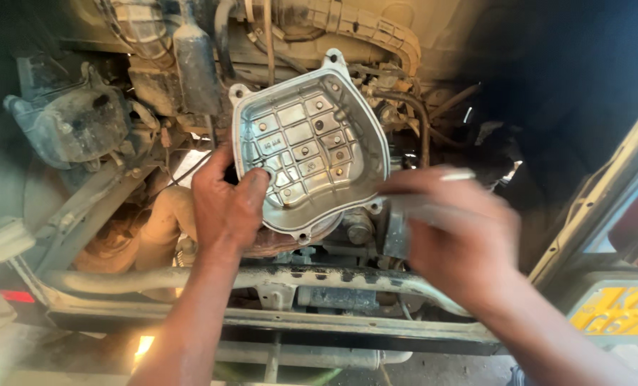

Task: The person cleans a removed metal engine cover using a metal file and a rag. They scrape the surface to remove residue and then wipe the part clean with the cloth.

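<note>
My left hand (225, 204) grips the lower left edge of a silver cast-metal engine cover (310, 146), thumb inside its ribbed hollow side, which faces me. The cover is held tilted in front of a dirty engine (190, 86). My right hand (456, 232) is at the cover's right edge, fingers closed around a thin pale tool or tube (433, 207) that is blurred; its tip lies near the cover's rim.
Hoses and dusty engine parts (69, 125) fill the bay behind the cover. A metal frame bar (190, 279) crosses below my hands. A vehicle body edge (605, 193) and a yellow plate (619, 311) are at the right.
</note>
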